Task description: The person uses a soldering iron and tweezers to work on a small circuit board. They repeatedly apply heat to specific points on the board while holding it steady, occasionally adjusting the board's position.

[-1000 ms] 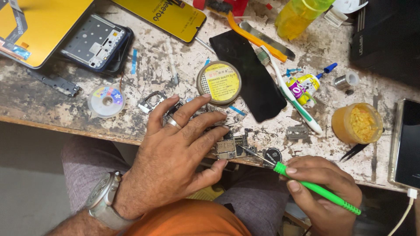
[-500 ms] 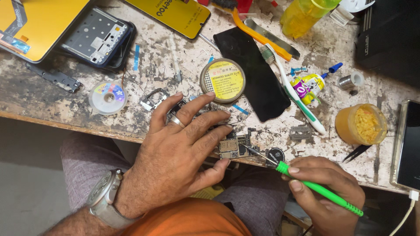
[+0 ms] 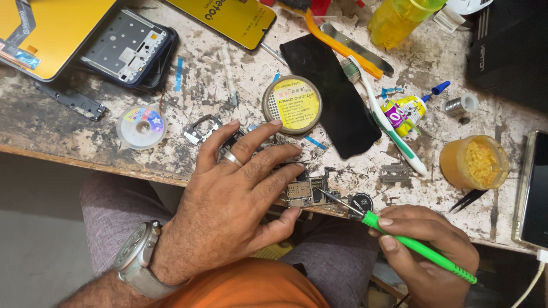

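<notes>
Head view, left hand (image 3: 228, 211) pinning circuit board (image 3: 305, 191), right hand (image 3: 428, 256) gripping screwdriver (image 3: 419, 248)

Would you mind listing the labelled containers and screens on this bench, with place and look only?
Round tin: bench centre, above the left hand; yellow label, metal rim.
Small tube: right of the black panel; yellow, pink and white label.
Yellow-backed screen: top centre, rectangular.
Phone: right edge, dark screen.

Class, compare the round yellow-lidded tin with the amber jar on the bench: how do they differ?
The tin is flat, shut under a labelled yellow lid, near the left hand. The amber jar is taller, open, showing yellowish paste, and lies above the right hand. Both are round and stand on the worn bench.
</notes>
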